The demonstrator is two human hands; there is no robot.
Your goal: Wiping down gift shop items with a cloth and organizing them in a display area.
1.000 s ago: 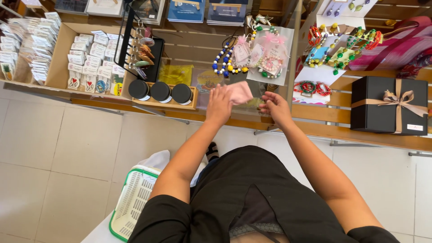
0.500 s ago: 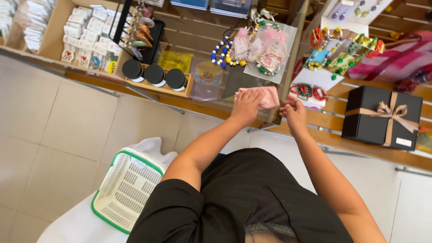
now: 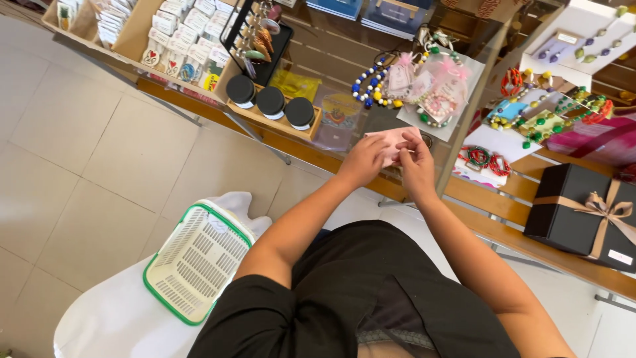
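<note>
Fingers of the left hand (image 3: 361,161) and right hand (image 3: 417,166) are pinched shut on a small flat pink paper packet (image 3: 396,141), held over the wooden shelf edge (image 3: 490,212). Light and easily creased, it is judged best gripped at its edges. Beyond the grip, colourful bead necklaces (image 3: 377,83) are displayed.

1. A green-rimmed white basket (image 3: 197,262) lies on white cloth over the tiled floor.
2. Three round black-lidded tins (image 3: 270,102) sit in a row on the wooden counter (image 3: 477,199).
3. A black gift box (image 3: 575,213) with a tan ribbon sits at the right.
4. Coloured bead necklaces (image 3: 372,85) lie near clear pouches.
</note>
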